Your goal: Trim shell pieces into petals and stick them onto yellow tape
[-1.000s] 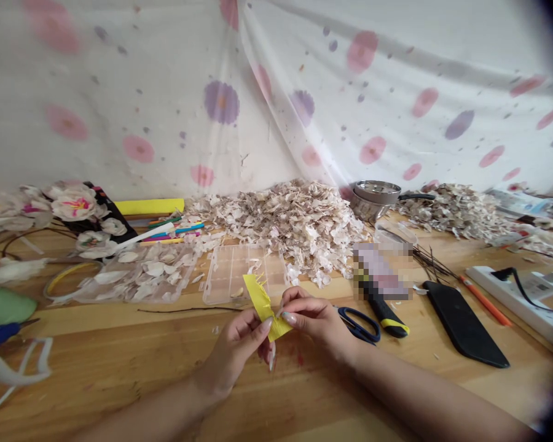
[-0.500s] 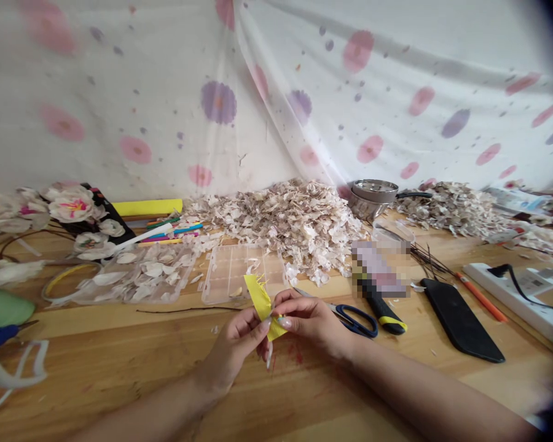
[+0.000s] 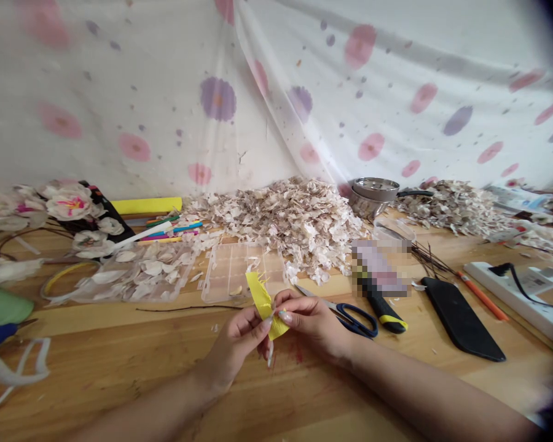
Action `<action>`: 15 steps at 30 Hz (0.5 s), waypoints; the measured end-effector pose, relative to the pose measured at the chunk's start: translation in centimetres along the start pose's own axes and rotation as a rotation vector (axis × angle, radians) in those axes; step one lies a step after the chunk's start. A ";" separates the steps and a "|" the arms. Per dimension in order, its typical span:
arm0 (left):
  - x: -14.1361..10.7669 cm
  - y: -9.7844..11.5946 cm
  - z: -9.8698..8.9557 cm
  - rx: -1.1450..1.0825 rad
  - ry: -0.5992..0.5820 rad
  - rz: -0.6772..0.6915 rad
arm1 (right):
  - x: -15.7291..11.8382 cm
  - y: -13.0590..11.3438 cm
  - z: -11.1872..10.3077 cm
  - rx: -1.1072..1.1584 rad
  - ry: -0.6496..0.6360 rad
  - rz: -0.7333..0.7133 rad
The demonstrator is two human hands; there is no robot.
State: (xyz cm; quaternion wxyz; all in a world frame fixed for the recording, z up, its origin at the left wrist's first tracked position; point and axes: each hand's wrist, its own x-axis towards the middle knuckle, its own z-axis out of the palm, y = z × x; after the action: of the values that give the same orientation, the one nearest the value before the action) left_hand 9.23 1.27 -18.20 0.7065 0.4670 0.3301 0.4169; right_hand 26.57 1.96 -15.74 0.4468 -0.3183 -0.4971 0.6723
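A yellow crepe paper strip point(image 3: 258, 294) with a fringed right edge is pinched between my two hands above the wooden table. My left hand point(image 3: 244, 336) grips it from the left, thumb on top. On the right, my right hand point(image 3: 306, 319) is closed with thumb and fingertips together at the fringed side of the strip. A thin whitish piece hangs below the left fingertips; what it is I cannot tell. Just behind my right hand lie scissors point(image 3: 356, 320) with dark blue handles.
A clear compartment box point(image 3: 221, 273) and a tray of shell-like petals point(image 3: 142, 270) stand behind my hands. Beyond is a large heap of pale flakes point(image 3: 299, 221). A black-and-yellow handle point(image 3: 389, 319), a black sheath point(image 3: 463, 319) and a white power strip point(image 3: 516, 294) lie to the right.
Both hands stay in nearly the same place, still pinching the yellow strip. The right fingers have shifted slightly at the fringe, and the view has moved a little.
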 end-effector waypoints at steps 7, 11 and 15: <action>0.1 -0.1 -0.1 -0.008 -0.036 0.007 | -0.1 -0.3 0.1 -0.010 -0.034 -0.007; 0.2 0.1 -0.1 0.006 -0.065 -0.014 | -0.2 0.1 -0.2 -0.006 -0.071 -0.035; 0.2 0.2 0.0 0.002 -0.072 -0.027 | -0.2 0.3 -0.3 -0.022 -0.087 -0.059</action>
State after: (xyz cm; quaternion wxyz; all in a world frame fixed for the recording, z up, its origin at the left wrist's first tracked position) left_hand 9.30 1.50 -17.99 0.7230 0.4778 0.3112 0.3901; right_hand 26.86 1.88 -16.15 0.4407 -0.2789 -0.5327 0.6665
